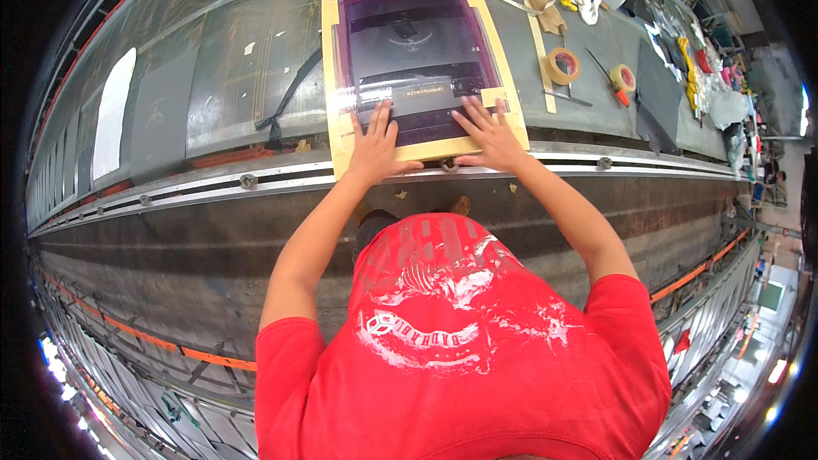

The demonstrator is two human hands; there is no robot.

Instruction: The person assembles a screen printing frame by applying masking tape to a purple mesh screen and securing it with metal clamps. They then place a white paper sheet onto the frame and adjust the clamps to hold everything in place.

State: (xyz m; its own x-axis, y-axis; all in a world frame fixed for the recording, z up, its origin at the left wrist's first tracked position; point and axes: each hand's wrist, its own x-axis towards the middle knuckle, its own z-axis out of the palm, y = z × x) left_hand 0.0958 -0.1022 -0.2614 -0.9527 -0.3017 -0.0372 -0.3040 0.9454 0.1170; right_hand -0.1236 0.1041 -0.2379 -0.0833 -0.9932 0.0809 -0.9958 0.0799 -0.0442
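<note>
A screen-printing frame (501, 49) with a pale yellow taped border and a purple mesh lies flat on the long table in front of me. Dark panels and a small gold-lettered strip show through its mesh. My left hand (372, 152) rests on the near left part of the frame, fingers spread over the border and mesh. On the near right part, my right hand (492, 138) lies with its fingers apart, the thumb by the near edge. Neither hand grips anything. A small yellow tape patch (493, 97) sits just beyond the right fingertips.
Right of the frame are a tape roll (561, 66), a smaller roll (623, 77), an orange-handled tool (619, 96) and a ruler-like strip (542, 64). Farther right lie cloths and clutter. Grey panels (166, 106) and a white one (114, 113) lie left. A metal rail (294, 170) edges the table.
</note>
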